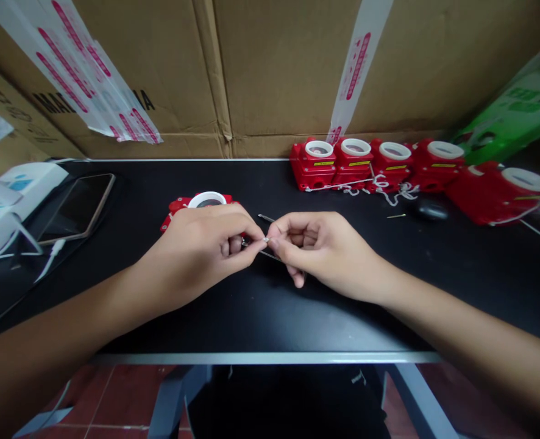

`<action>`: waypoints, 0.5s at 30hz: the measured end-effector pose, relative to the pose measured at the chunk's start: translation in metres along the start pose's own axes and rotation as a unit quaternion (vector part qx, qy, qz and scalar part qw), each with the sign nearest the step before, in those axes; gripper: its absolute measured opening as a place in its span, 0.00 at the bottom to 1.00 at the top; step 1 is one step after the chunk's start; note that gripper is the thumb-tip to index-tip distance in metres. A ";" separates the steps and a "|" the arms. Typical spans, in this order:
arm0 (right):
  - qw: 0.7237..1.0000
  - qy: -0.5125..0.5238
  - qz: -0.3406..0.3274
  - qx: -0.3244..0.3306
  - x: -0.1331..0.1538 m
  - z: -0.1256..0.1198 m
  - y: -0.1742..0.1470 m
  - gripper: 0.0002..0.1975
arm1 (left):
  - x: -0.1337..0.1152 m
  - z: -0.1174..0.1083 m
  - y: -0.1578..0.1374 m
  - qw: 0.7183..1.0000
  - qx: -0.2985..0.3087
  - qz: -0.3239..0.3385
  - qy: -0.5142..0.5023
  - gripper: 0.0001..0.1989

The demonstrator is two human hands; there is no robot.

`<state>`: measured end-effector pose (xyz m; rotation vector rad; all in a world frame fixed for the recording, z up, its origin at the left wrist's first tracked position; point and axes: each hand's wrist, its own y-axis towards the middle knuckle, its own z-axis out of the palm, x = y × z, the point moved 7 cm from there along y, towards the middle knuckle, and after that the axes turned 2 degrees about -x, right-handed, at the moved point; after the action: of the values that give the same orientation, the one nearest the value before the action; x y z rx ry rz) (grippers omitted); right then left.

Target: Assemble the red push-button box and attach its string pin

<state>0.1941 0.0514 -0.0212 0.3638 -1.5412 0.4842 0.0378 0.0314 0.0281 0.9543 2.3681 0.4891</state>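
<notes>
My left hand (pixel 213 241) and my right hand (pixel 318 247) meet above the middle of the black table, each closed in a pinch. Between their fingertips is a tiny whitish piece (pixel 266 239), too small to name. A thin metal rod (pixel 266 218) shows beside my right fingers; part of it is hidden behind the hand. Behind my left hand sits a red housing with a round white ring (pixel 207 199), mostly covered by the hand.
Several red housings (pixel 316 171) with white rings and white string (pixel 395 189) line the back right. A small pin (pixel 396 216) and a dark rounded object (pixel 429 210) lie before them. At left are a phone (pixel 78 207) and white power strip (pixel 32 183). Cardboard (pixel 279 73) stands behind.
</notes>
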 end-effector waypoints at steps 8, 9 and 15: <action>0.989 0.119 0.077 0.035 -0.012 -0.001 0.003 0.13 | 0.000 -0.001 -0.001 0.998 -0.007 0.053 0.044 0.04; 0.987 0.133 0.080 0.034 -0.014 -0.001 0.003 0.14 | 0.000 -0.001 -0.001 0.997 -0.007 0.052 0.047 0.03; 0.980 0.179 0.086 0.019 -0.014 0.000 0.004 0.14 | -0.006 -0.009 -0.001 0.995 -0.044 0.058 0.065 0.04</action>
<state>0.1921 0.0540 -0.0356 0.1614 -1.2190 0.6772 0.0357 0.0250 0.0364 1.0525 2.3912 0.7154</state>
